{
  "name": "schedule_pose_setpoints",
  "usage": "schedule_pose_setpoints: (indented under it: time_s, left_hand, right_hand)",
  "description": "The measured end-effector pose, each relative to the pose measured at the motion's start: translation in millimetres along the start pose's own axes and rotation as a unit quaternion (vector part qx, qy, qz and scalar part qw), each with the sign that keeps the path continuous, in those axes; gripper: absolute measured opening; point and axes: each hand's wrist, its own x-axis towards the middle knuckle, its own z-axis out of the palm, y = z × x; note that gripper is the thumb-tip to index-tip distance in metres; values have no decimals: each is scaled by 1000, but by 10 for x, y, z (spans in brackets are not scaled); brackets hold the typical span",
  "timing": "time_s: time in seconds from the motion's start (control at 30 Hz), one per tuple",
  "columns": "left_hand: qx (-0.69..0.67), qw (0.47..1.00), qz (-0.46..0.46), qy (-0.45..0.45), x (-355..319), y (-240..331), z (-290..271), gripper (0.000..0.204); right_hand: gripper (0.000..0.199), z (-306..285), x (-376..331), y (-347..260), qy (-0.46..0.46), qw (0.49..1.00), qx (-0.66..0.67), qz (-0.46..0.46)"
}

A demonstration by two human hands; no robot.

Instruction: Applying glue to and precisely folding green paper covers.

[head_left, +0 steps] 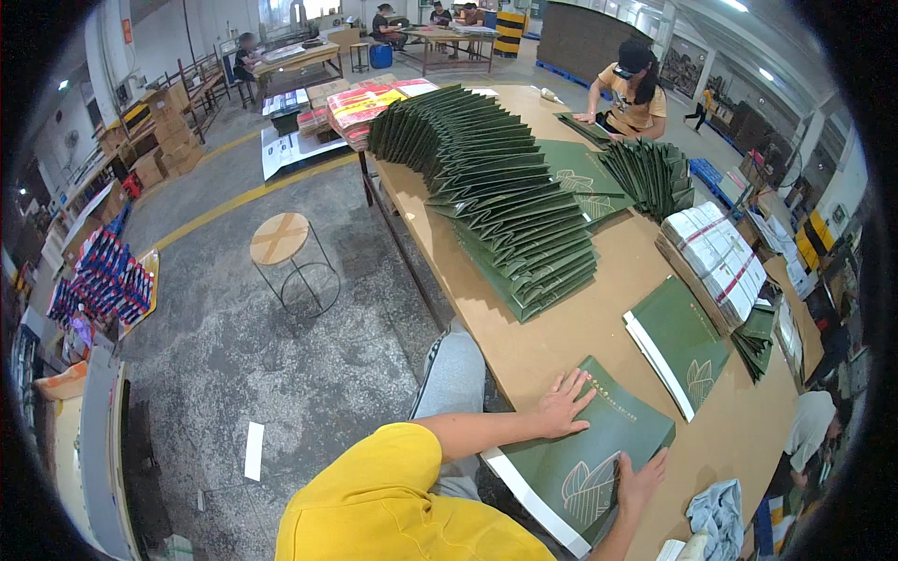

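A flat green paper bag (pixel 608 421) with a gold leaf outline and a white strip along one end lies on the near part of the table, partly over my lap. My left hand (pixel 564 408) rests flat on its upper left part, fingers spread. At the bag's right edge is my right hand (pixel 642 481), thumb apart on the leaf side and the other fingers stretched along the edge; their undersides are hidden. Just beyond, to the right, lies a second green bag piece (pixel 678 341) with a white strip.
A long fanned row of folded green bags (pixel 496 196) runs along the brown table (pixel 599 313). A wrapped paper bundle (pixel 716 257) stands at right, a grey-blue cloth (pixel 716 519) near the front. A co-worker (pixel 638 89) handles green pieces at the far end. A round stool (pixel 281 239) stands left.
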Motion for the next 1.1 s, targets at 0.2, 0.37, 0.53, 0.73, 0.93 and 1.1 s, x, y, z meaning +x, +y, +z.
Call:
schedule_pose_setpoints:
  time_s: [0.2,0.37,0.53,0.73,0.93,1.1]
  left_hand:
    - [-5,1000,11,-12,82,-81,57,73]
    - [-197,954,-224,-9,423,-161,-354,52]
    - [-243,953,-177,-32,659,-53,-316,42]
    - [-189,968,-156,52,777,31,93,43]
    - [-303,940,-151,37,764,-280,210,33]
    - [-156,980,-119,-43,772,-13,-96,39]
  right_hand:
    - [92,327,75,28,-52,991,-61,105]
    - [81,241,280,379,-6,994,77,82]
    - [48,81,573,579,-34,941,303,143]
    - [45,474,798,906,80,945,229,218]
    - [39,480,799,690,54,957,189,215]
    - [51,569,651,431,100,983,-36,153]
